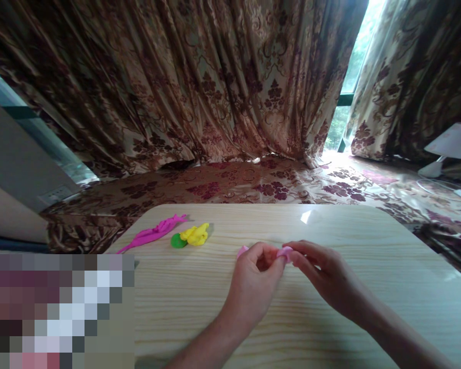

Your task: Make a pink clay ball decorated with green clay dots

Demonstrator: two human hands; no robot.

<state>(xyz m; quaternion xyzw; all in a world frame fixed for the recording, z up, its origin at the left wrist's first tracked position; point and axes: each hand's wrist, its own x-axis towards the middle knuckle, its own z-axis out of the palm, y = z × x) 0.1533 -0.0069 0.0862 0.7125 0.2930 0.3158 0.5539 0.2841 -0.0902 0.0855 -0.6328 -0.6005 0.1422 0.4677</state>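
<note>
Pale pink, soft-looking piece (284, 254) pinched between left hand (255, 274) and right hand (322, 269), above bench (200, 307); two-sided fingertip grip probably steadies it for shaping. Yellow lump (195, 234), green disc (179, 241) and magenta strip (155, 232) lie off left (out of the fingers' way). Lamp (451, 143) beyond, right.

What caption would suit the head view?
Left hand and right hand holding pale pink material above a wood-grain table.
</note>
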